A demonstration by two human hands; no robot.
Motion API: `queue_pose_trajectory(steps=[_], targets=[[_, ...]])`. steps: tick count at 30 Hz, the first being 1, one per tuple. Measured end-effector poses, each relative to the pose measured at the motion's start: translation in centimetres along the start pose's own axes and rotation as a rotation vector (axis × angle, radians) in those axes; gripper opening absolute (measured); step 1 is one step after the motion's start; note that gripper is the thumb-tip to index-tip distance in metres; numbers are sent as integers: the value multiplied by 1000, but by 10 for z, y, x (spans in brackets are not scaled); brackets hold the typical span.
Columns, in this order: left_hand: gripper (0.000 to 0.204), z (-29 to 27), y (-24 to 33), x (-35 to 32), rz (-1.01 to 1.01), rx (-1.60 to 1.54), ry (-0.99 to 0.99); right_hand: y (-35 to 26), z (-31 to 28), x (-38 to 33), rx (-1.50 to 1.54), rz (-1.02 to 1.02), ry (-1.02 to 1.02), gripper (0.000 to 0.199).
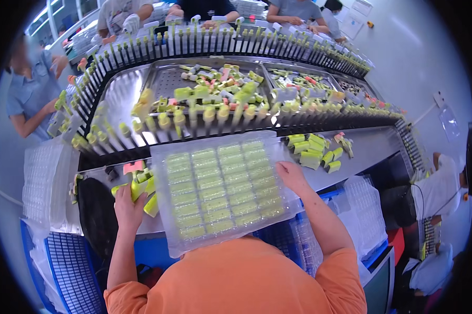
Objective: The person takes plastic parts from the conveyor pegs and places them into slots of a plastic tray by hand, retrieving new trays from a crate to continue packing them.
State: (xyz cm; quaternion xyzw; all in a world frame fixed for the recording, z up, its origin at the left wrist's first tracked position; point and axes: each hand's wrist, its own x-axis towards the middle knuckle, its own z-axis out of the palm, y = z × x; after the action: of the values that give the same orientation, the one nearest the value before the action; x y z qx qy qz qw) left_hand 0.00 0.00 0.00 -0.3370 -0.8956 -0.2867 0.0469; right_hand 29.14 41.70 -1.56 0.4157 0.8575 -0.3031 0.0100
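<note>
Translucent tray (169, 212), pale-green in four columns, meets right fingers (284, 168), grip unclear, while left fingers (123, 194) curl round a lime piece (138, 189).

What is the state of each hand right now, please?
Left hand: curled at yellow-green plastic pieces; firm grip cannot be told.
Right hand: at the right edge of the translucent plastic tray; grip cannot be told.

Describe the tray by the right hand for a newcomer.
Find the metal bench. Over its near edge, in front of the orange shirt, a translucent tray is by the right hand. Four green columns set it apart from the whitish stacked trays at left.
</note>
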Motion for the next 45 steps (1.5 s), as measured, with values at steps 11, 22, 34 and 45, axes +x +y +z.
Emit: queue_pose_trajectory(steps=[11, 22, 34, 45], targets=[[59, -6, 57, 4, 215, -117, -101, 111, -51, 22, -657, -261, 502, 47], [49, 2, 67, 43, 407, -77, -18, 74, -62, 6, -399, -453, 672, 45], [36, 65, 67, 92, 598, 159, -37, -172, 75, 48, -231, -994, 312, 40], [41, 6, 40, 27, 355, -5, 67, -60, -9, 44, -83, -799, 522, 21]])
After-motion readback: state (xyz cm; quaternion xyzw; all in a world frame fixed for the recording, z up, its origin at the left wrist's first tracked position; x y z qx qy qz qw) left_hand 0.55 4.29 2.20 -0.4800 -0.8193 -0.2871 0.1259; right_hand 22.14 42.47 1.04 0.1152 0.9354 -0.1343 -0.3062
